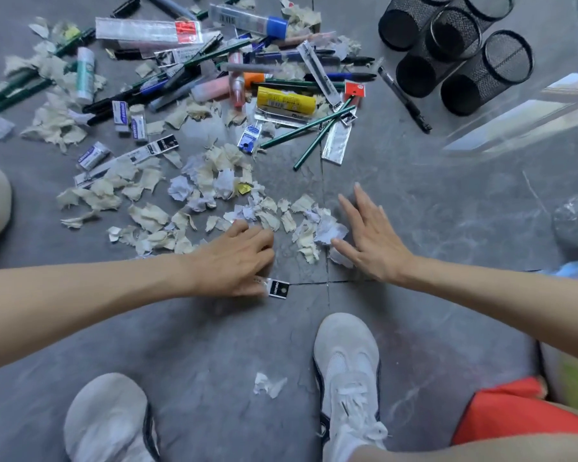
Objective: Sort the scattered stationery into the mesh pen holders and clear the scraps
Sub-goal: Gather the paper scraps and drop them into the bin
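Crouching over a grey tiled floor (424, 208), a person is viewed from above with both bare arms extended forward. The hands are held apart, with a small drift of paper scraps (301, 225) lying between them. The right hand (371, 235) is laid flat with its fingers straight and spread, and its thumb is pressed against the nearest white scrap. The left hand (237, 258) is set knuckles-up with its fingers curled down, their tips placed at the edge of the scraps. A clear packet (278, 288) with a black label is seen projecting from beneath this hand; whether it is gripped or merely covered cannot be told.

Cream and white scraps are spread over the floor from the hands up to and through the stationery (187, 75), which is heaped across the upper left, with pens, markers, refill sleeves and tubes crossed over one another. Within the heap, a yellow glue stick (286, 101) is found at the centre, green pencils (314, 128) are fanned out just below it, and white erasers (121, 115) are placed to its left. The black mesh holders (488, 75) are clustered at the upper right, well apart from both hands, and a single black pen (404, 98) is laid just beside them. Two pale shoes (347, 368) are planted at the bottom, with one stray piece of paper (269, 385) between them.
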The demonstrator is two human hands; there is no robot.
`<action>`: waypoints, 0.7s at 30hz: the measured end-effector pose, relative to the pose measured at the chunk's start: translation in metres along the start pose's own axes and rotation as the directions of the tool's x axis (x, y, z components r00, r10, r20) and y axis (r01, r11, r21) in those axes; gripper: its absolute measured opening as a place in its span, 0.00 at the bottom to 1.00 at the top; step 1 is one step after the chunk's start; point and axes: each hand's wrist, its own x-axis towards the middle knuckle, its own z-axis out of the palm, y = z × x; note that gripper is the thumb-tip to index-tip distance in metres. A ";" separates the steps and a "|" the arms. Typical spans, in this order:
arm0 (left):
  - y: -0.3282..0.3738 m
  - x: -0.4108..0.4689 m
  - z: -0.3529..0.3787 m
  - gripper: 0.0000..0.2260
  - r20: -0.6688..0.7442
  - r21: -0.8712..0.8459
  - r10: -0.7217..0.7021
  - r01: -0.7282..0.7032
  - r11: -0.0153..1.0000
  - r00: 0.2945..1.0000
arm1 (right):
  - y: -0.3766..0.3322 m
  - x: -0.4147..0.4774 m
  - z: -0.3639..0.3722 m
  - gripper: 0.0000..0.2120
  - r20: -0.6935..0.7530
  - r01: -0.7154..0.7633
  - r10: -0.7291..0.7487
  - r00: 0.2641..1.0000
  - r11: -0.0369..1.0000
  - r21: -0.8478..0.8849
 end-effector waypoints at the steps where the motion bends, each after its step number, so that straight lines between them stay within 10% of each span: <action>1: 0.001 0.001 0.000 0.14 0.030 0.030 0.035 -0.036 0.999 0.999 | -0.001 -0.002 0.001 0.35 0.004 0.003 -0.003 1.000 1.000 0.002; 13: 0.010 0.036 -0.033 0.07 0.209 -0.224 -0.111 0.158 0.962 0.972 | -0.003 -0.015 -0.004 0.35 0.010 0.009 -0.009 1.000 1.000 0.018; 21: -0.025 0.100 -0.104 0.26 0.135 -0.792 -0.527 0.412 0.451 0.839 | 0.013 -0.029 0.004 0.34 0.054 -0.424 0.421 0.906 0.904 0.057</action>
